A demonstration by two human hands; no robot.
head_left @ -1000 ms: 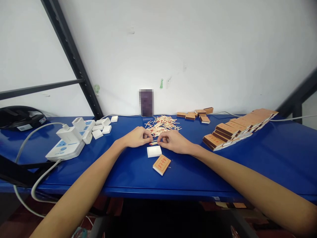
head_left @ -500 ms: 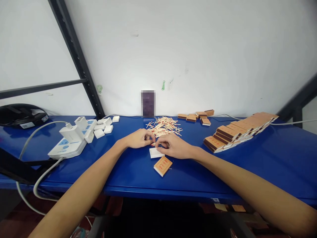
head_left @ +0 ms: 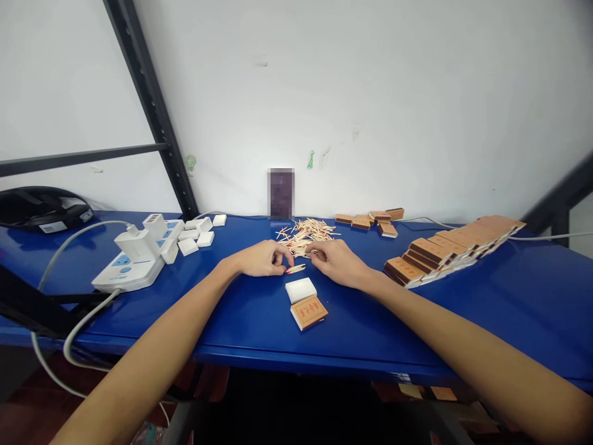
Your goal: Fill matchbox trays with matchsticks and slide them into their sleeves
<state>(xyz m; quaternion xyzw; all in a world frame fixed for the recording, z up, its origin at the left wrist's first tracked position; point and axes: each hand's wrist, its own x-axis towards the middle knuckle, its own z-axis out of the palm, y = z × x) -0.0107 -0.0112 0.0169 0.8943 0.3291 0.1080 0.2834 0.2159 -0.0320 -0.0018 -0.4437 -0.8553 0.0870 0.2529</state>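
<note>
Left hand [head_left: 263, 258] pinches small row of red-tipped wooden matches [head_left: 297, 269] on blue metal counter [head_left: 250, 324]. Right hand [head_left: 340, 262] narrow at loose match pile [head_left: 309, 231], grip unclear. White rectangular tray [head_left: 301, 289] nearby.

And here's the blue tabletop [head_left: 486, 315], glossy, its front edge catching a thin sheen! Straight up behind it rises a white wall [head_left: 407, 93], bright and evenly lit above the tabletop's middle, greyer toward the upper right. There's a smudge of green [head_left: 311, 159] just above the tabletop's back edge, scuffs nearby. Off its left end, a dark metal upright [head_left: 148, 99] leans in, met by a crossbar [head_left: 83, 157]; past its right end, another dark post [head_left: 560, 188] slants. Below the tabletop, deep shadow, with a dark red surface [head_left: 32, 414] lower left, too dim to identify.
</note>
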